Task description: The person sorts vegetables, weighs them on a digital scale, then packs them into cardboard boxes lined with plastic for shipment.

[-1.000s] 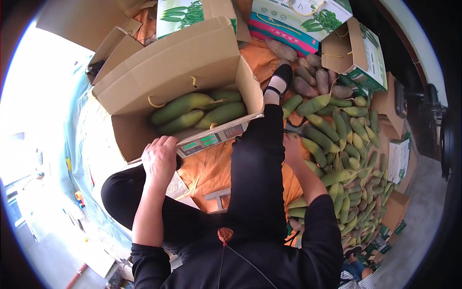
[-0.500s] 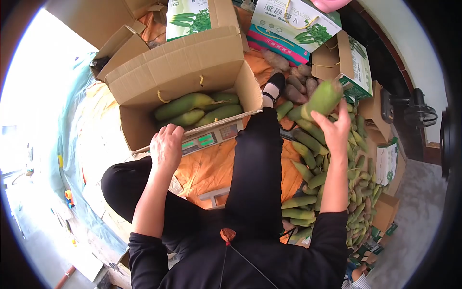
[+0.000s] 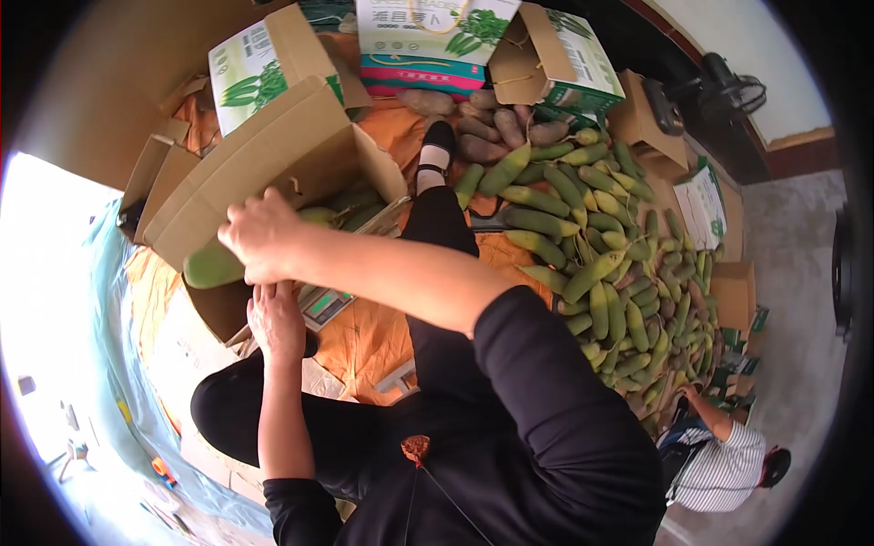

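In the head view, my right hand reaches across to the left. Its fingers are wrapped round a green radish, which it holds over the left end of an open cardboard box. Just below it, my left hand has its fingers bent over the box's front rim; the right hand partly hides the fingertips. Other green radishes lie inside the box, partly covered by my right forearm. The box rests on a scale with a lit green display.
A large heap of green radishes spreads on the right. Reddish-brown tubers lie beyond my foot. Printed boxes stand at the back, near a black fan. At lower right, a person in a striped shirt reaches toward the heap.
My right hand has carried the radish from above the heap on the right to the left end of the box. The view has turned right, and another person has come into view.
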A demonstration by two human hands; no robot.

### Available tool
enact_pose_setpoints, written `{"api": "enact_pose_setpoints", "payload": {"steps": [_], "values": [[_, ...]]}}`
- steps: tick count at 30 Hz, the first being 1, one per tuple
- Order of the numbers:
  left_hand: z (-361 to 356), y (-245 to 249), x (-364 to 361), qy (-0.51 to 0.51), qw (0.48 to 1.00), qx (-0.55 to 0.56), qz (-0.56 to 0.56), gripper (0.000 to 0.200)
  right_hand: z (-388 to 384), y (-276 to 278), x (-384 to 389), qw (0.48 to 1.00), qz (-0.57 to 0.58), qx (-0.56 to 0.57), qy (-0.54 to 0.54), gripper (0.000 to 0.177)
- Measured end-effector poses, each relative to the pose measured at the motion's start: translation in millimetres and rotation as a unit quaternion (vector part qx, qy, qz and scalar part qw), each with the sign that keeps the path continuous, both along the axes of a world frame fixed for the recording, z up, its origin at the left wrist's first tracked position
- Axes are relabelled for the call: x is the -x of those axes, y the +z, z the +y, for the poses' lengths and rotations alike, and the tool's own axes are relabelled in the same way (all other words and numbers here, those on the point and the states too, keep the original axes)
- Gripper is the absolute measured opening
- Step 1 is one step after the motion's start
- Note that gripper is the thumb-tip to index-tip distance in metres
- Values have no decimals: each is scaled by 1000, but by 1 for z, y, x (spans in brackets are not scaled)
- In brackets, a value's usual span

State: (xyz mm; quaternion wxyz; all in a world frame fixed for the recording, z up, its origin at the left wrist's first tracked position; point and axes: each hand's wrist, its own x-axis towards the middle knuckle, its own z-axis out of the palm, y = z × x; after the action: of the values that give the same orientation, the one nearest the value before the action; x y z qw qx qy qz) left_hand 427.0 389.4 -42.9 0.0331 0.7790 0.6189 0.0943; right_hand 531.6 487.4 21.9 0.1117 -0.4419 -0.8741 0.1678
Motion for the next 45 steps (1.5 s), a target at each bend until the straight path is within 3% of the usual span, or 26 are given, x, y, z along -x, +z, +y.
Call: {"api": "enact_pose_setpoints", "payload": {"steps": [4, 6, 7, 10, 14, 17, 22, 25, 27, 28, 30, 31, 33, 37, 39, 40, 43, 45], "values": [[-2, -4, 1, -15, 999, -27, 16, 29, 5, -28, 20, 997, -37, 64, -15, 45], [0, 0, -1, -14, 1000, -13, 17, 21, 11, -28, 17, 989, 7, 150, -18, 40], [1, 0, -2, -13, 1000, -4, 16, 20, 10, -26, 15, 986, 57, 154, -24, 46], [2, -4, 1, -12, 999, -6, 39, 16, 2, -16, -10, 979, 155, 124, -39, 42], [1, -3, -1, -6, 999, -5, 49, 13, -14, 8, -87, 923, 369, 107, -35, 37], [1, 0, -2, -12, 999, -7, 40, 13, -32, -3, -160, 866, 470, 119, -122, 27], [2, -3, -2, -8, 999, -10, 42, 15, -85, -112, -277, 842, 341, 110, -402, 25], [1, -8, 2, -16, 999, -18, 41, 15, -131, -206, -318, 795, 327, 124, -497, 25], [1, -8, 3, -24, 999, -26, 40, 15, -154, -260, -325, 665, 423, 240, -567, 19], [0, -7, 2, -21, 999, -21, 36, 15, -159, -269, -323, 665, 425, 244, -564, 19], [0, -5, -1, -22, 999, -23, 19, 13, -162, -281, -316, 583, 443, 327, -597, 17], [0, -4, -3, -16, 999, -23, 25, 13, -156, -286, -310, 585, 445, 332, -592, 17], [0, -3, -4, -10, 1000, -18, 7, 10, -142, -300, -298, 514, 422, 353, -658, 24], [1, -1, -7, -2, 1000, -15, -3, 8, -102, -351, -289, 536, 428, 350, -637, 35], [2, -1, -7, 13, 1000, -6, 7, 8, -81, -377, -281, 611, 311, 187, -704, 44], [3, 0, -8, 9, 1000, -1, 6, 8, -74, -381, -279, 617, 311, 194, -696, 44], [3, 0, -6, 11, 1000, 11, 3, 11, -49, -370, -277, 617, 384, 150, -671, 53], [3, 2, -7, 20, 1000, 20, -2, 13, -36, -353, -273, 550, 365, 168, -732, 54]]}}
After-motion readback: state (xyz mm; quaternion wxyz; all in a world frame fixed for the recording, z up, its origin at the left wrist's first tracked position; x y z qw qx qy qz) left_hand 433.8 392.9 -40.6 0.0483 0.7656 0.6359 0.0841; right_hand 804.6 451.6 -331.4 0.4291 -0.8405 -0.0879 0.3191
